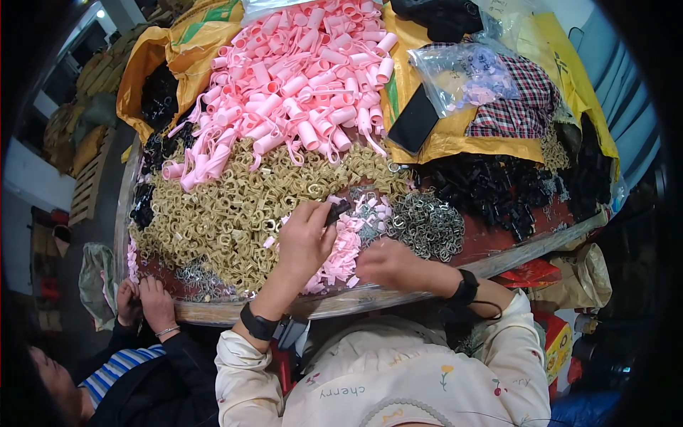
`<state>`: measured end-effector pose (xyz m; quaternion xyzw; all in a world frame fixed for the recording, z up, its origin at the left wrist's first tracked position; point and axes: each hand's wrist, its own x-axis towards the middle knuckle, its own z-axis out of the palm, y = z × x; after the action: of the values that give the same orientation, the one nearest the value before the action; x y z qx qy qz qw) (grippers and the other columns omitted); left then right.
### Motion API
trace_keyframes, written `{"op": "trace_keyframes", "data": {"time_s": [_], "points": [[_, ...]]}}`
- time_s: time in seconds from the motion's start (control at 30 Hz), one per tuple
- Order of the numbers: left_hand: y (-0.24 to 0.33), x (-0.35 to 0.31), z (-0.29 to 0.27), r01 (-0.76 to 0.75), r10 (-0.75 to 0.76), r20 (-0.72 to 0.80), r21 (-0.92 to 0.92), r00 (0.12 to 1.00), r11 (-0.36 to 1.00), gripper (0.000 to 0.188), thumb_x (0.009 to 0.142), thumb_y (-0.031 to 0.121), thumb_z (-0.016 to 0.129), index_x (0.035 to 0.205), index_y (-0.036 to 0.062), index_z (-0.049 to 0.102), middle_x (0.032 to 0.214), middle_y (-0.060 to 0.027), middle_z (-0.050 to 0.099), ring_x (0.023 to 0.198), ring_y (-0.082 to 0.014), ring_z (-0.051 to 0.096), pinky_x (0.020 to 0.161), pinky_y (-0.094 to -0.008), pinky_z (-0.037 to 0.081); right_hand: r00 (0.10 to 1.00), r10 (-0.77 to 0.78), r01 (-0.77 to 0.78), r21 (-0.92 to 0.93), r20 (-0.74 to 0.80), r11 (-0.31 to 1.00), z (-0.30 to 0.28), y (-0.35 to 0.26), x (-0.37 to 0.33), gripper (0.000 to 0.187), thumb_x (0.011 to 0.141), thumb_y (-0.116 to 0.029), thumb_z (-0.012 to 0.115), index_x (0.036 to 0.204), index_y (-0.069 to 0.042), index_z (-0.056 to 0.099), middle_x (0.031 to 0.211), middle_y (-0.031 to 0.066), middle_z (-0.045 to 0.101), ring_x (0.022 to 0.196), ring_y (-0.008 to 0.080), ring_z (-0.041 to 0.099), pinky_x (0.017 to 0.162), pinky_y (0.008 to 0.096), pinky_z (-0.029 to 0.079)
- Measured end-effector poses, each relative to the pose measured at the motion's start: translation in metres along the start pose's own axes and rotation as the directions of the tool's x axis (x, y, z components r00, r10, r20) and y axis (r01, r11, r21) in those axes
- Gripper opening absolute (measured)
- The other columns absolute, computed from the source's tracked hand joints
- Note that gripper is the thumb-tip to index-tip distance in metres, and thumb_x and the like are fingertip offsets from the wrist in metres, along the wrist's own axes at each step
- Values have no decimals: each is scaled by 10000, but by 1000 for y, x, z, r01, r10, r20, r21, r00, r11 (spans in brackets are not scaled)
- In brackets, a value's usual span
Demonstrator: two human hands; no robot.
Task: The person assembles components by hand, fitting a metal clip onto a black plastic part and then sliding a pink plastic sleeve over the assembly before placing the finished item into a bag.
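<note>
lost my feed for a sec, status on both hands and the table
Left hand pinching a small black part above the pink pieces. Right hand down by the metal rings, grip unclear. Another person's hands at the table edge.

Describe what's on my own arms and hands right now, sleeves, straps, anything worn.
Both hands, left hand and right hand, are bare, without gloves. Cream sleeves with small printed motifs are pushed up. Each wrist wears a black band; the right one trails a thin black cord.

Pink tubes [299, 78]; tan rings [228, 213]; black clips [491, 185]; red-checked cloth [523, 107]; yellow sacks [455, 139].
</note>
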<state>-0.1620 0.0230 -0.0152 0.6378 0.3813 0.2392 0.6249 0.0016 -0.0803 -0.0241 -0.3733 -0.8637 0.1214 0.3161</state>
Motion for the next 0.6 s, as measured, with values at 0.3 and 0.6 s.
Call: {"op": "trace_keyframes", "data": {"time_s": [0.3,0.6], "points": [[9,6,-17,143,-177,-27,-484,984,863,263,730,3,596,988,-18,549,845,-61,584,702,-106,556,606,-200,453,922,-13,124,-264,386,957,42,1,5,207,692,-72,568,899,-68,553,815,61,547,692,197,523,599,319,405],[2,-10,1,261,-232,133,-654,964,710,185,751,-8,569,935,-24,554,841,-93,598,766,-150,593,679,-233,504,677,720,-348,797,-149,493,-2,-6,28,130,797,-45,536,920,-5,526,704,-18,499,624,51,449,533,181,362]]}}
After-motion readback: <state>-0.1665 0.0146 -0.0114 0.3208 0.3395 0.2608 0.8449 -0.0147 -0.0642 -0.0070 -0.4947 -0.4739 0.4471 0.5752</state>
